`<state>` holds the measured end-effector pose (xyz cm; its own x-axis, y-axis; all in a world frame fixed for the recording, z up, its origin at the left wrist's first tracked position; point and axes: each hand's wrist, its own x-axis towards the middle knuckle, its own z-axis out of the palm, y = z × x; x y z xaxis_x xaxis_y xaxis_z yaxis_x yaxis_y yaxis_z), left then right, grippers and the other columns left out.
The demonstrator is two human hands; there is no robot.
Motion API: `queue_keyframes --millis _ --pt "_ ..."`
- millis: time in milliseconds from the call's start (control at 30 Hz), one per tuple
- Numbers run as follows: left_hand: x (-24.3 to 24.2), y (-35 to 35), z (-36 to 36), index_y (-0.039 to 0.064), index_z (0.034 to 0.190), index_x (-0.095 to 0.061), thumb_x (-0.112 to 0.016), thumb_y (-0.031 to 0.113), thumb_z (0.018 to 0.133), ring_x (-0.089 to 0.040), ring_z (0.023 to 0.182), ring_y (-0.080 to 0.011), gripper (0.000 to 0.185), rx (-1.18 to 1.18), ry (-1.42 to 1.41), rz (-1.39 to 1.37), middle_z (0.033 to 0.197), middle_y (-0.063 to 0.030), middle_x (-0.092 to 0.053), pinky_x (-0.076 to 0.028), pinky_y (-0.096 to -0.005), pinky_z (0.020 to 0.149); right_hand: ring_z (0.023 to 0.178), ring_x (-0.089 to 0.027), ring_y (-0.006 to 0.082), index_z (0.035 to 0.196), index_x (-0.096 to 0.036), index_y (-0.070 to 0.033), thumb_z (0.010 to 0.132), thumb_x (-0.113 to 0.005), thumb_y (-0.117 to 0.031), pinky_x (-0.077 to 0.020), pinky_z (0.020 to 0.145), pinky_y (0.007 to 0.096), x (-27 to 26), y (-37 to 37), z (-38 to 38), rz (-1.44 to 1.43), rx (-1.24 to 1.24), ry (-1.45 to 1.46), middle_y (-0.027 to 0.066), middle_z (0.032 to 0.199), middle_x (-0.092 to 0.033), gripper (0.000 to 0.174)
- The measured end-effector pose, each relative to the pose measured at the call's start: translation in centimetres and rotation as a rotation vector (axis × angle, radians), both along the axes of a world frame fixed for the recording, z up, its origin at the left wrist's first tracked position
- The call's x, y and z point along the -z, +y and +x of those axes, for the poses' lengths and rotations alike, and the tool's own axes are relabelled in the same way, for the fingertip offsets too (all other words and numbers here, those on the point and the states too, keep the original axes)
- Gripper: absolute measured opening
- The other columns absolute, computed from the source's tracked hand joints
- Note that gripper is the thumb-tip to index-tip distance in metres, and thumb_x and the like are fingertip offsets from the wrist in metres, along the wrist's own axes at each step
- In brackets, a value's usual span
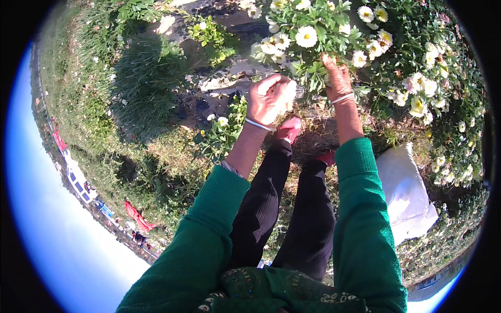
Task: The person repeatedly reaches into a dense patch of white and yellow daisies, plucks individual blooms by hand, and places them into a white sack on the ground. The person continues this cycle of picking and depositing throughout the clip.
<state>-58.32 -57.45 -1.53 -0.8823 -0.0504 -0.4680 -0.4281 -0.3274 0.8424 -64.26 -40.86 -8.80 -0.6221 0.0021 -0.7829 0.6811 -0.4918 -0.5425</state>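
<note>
In front of me stands a chrysanthemum plant [319, 23] with white, yellow-centred flowers and green leaves. My right hand [339, 80] reaches into its lower foliage, thumb and fingers bent among the leaves; whether they grip a stem or flower is hidden. Just left of the plant, my left hand [272, 96] is curled with its fingers drawn in. A pale bit shows by its fingertips, but I cannot tell what it holds. One large open flower [306, 36] stands above and between the hands.
A white cloth sack [407, 195] lies on the ground to my right. More flowering chrysanthemums [420, 88] grow beyond it. Dark plastic sheeting [242, 70] covers soil ahead. A grass clump [146, 86] is at left; a red cloth [137, 217], a white vehicle [77, 178] and people are farther off.
</note>
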Motion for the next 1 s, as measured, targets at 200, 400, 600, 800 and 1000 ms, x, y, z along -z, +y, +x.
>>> queue_keyframes --millis 200,400,600,800,1000 --pt "5.4 -3.6 -1.0 0.002 0.119 -0.049 -0.058 -0.001 0.079 -0.06 0.052 -0.0182 0.041 -0.254 -0.33 0.214 0.075 -0.0093 -0.061 -0.042 -0.0262 0.035 0.089 -0.053 0.0176 0.114 -0.047 -0.001 0.064 -0.078 -0.02 -0.0431 0.078 0.0326 -1.5 -1.6 0.0 0.107 0.019 0.03 0.0076 0.102 -0.056 0.062" --pt "6.1 -2.0 -6.2 0.012 0.136 -0.029 -0.058 -0.006 0.074 -0.061 0.057 -0.0187 0.071 -0.107 -0.002 -0.16 0.1 -0.011 -0.058 -0.045 -0.0248 0.038 0.072 -0.057 0.0125 0.093 -0.061 -0.002 0.07 -0.072 -0.021 -0.0462 0.064 0.0278 1.6 1.1 2.0 0.082 -0.022 0.154 0.0041 0.085 -0.063 0.032" --pt "6.1 -1.9 -6.7 0.006 0.116 -0.05 -0.063 0.003 0.079 -0.06 0.056 -0.0147 0.039 0.214 -0.193 -0.037 0.088 -0.0064 -0.061 -0.048 -0.026 0.045 0.079 -0.06 0.0119 0.099 -0.063 -0.001 0.076 -0.071 -0.034 -0.0462 0.071 0.0259 0.0 1.8 2.2 0.234 -0.476 0.338 0.005 0.084 -0.066 0.041" --pt "7.5 -2.3 -2.9 0.004 0.11 -0.056 -0.063 0.007 0.076 -0.057 0.059 -0.0103 0.035 -0.097 -0.26 -0.169 0.077 -0.0031 -0.062 -0.043 -0.0226 0.043 0.051 -0.052 0.0157 0.085 -0.066 -0.002 0.077 -0.069 -0.028 -0.044 0.055 0.0286 -9.9 0.9 3.3 0.57 -0.697 0.599 0.0097 0.057 -0.058 0.028" --pt "6.8 -1.2 -2.9 -0.001 0.108 -0.058 -0.063 0.004 0.07 -0.056 0.055 -0.0104 0.038 -0.091 -0.168 -0.078 0.076 -0.0064 -0.062 -0.042 -0.0228 0.043 0.069 -0.064 0.0289 0.098 -0.065 -0.011 0.074 -0.062 -0.009 -0.0512 0.063 0.0352 -10.5 -2.5 -0.4 0.939 -0.726 0.719 0.015 0.081 -0.065 0.025"
